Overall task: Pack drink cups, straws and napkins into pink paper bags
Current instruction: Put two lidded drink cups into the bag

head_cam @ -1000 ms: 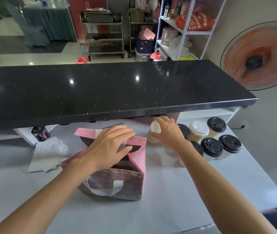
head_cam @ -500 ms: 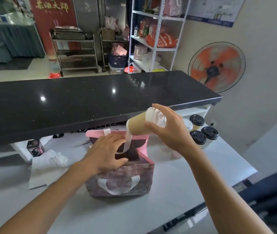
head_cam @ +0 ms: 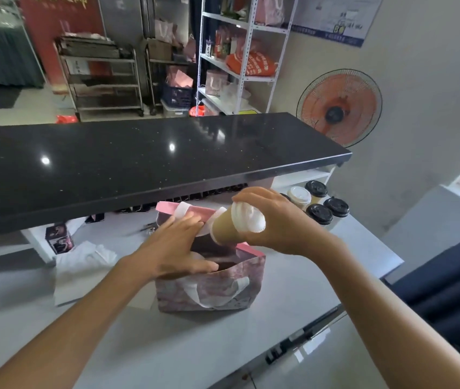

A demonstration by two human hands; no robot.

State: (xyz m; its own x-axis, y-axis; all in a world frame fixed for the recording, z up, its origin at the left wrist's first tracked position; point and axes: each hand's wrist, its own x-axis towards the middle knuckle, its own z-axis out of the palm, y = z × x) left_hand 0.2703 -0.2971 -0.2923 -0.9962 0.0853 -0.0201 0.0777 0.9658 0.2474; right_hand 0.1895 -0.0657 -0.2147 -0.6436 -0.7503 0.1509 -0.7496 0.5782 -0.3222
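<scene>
A pink paper bag (head_cam: 209,290) with white handles stands open on the grey worktop (head_cam: 167,346). My left hand (head_cam: 178,248) rests on the bag's left rim, fingers spread, holding the mouth open. My right hand (head_cam: 276,223) grips a tan drink cup (head_cam: 229,227) with a white lid, tilted with its base pointing down into the bag's opening. Several more lidded cups (head_cam: 321,211), black and white lids, stand at the right under the counter.
A black counter (head_cam: 139,164) overhangs the far side of the worktop. White napkins (head_cam: 83,262) and a small dark box (head_cam: 59,238) lie to the left of the bag. An orange fan (head_cam: 338,108) stands at the right, shelves behind.
My right hand lifted a cup from the group at the right and carried it left, tilted, down over the bag's mouth. My left hand stayed on the bag's rim.
</scene>
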